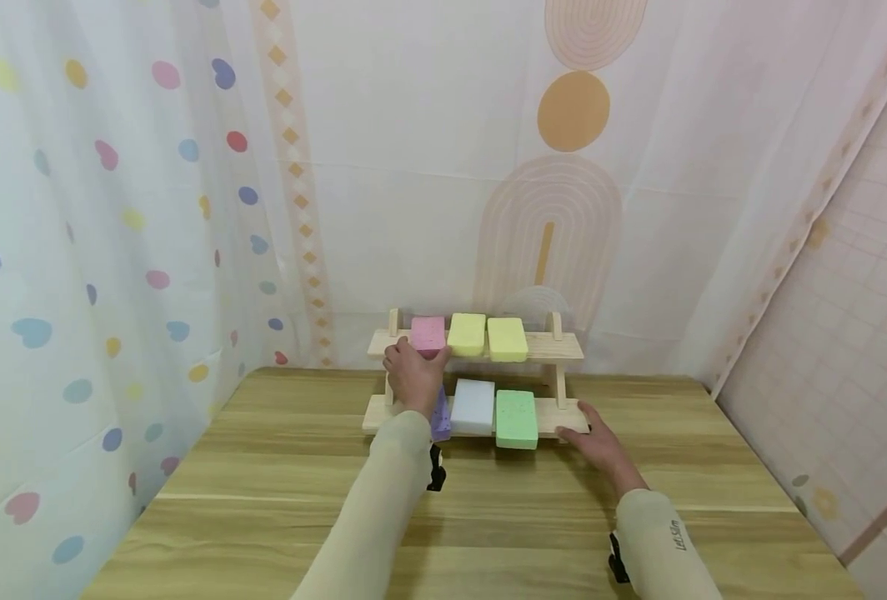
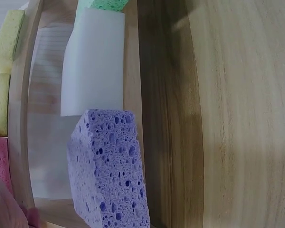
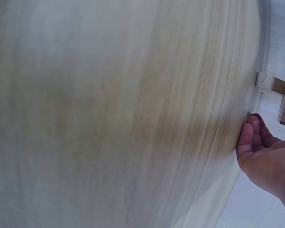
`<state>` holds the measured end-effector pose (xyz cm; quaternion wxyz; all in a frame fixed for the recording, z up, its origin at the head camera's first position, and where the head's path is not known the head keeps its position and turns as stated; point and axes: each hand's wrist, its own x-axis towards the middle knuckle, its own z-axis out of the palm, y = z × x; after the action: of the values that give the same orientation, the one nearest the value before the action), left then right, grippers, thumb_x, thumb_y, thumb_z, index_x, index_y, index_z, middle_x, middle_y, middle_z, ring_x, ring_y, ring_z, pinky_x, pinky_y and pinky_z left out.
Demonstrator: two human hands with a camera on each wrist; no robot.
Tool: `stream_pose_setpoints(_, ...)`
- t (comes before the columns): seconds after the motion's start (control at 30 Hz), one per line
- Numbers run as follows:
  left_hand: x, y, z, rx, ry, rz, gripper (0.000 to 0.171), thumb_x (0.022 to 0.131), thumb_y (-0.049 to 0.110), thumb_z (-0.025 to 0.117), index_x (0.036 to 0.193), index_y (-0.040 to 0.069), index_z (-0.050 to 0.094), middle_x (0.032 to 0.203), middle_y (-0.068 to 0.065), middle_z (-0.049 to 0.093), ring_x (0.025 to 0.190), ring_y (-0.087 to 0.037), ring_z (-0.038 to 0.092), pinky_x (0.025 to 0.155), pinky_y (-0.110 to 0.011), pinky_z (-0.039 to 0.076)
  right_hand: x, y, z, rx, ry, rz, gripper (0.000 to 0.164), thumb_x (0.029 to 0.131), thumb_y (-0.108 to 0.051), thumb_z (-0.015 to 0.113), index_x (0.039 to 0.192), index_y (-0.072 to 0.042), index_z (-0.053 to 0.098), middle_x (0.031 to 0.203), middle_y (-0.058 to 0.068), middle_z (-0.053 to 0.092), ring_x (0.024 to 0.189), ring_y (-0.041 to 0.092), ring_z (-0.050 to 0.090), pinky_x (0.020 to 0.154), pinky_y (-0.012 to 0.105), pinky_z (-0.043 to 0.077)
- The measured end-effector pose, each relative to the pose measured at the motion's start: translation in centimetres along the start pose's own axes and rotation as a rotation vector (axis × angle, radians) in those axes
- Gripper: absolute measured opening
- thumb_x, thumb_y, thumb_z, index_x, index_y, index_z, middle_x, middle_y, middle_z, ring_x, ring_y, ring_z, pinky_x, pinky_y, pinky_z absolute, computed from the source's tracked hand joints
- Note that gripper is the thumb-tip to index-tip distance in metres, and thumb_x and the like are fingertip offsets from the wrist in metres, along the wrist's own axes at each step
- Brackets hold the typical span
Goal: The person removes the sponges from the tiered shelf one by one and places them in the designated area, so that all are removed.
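A two-tier wooden rack (image 1: 544, 343) stands near the back of the table with sponges on both shelves. My left hand (image 1: 415, 379) reaches over the lower shelf and pinches the pink sponge (image 1: 428, 333) at the upper shelf's left, thumb at its right side. Beneath that wrist, the purple sponge (image 2: 116, 171) is partly covered in the head view. Beside it on the lower shelf are a white sponge (image 1: 473, 406) and a green sponge (image 1: 516, 419). At the lower shelf's right end, my right hand (image 1: 601, 442) grips the board, thumb along the front.
Two yellow sponges (image 1: 468, 335) sit right of the pink one on the upper shelf. Bare wood tabletop (image 1: 518, 525) extends in front of the rack. Patterned curtains (image 1: 413, 167) hang close behind and at the left side.
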<state>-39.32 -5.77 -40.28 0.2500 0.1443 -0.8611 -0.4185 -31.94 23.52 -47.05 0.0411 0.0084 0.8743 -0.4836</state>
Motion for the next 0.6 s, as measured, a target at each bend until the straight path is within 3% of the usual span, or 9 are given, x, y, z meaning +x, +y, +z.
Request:
stream_pose_setpoints(0.17, 0.06, -0.18, 0.14, 0.044, 0.023, 0.001, 0.074, 0.078, 0.049, 0.081, 0.122, -0.003, 0.052, 0.121, -0.022, 0.048, 0.109, -0.035, 0.047, 0.091, -0.049, 0.045, 0.17, 0.09, 0.17, -0.002, -0.004, -0.003, 0.083, 0.098, -0.039, 0.06, 0.158, -0.005, 0.012, 0.159, 0.031, 0.013, 0.144, 0.05, 0.013, 0.112, 0.064, 0.017)
stream_pose_setpoints(0.6, 0.22, -0.59, -0.65, 0.036, 0.014, 0.027, 0.073, 0.079, 0.047, 0.08, 0.122, -0.006, 0.053, 0.119, -0.022, 0.051, 0.109, -0.036, 0.048, 0.093, -0.049, 0.043, 0.32, -0.05, 0.36, -0.006, -0.008, 0.002, 0.083, 0.098, -0.038, 0.06, 0.158, -0.006, 0.012, 0.158, 0.032, 0.013, 0.143, 0.051, 0.014, 0.112, 0.064, 0.018)
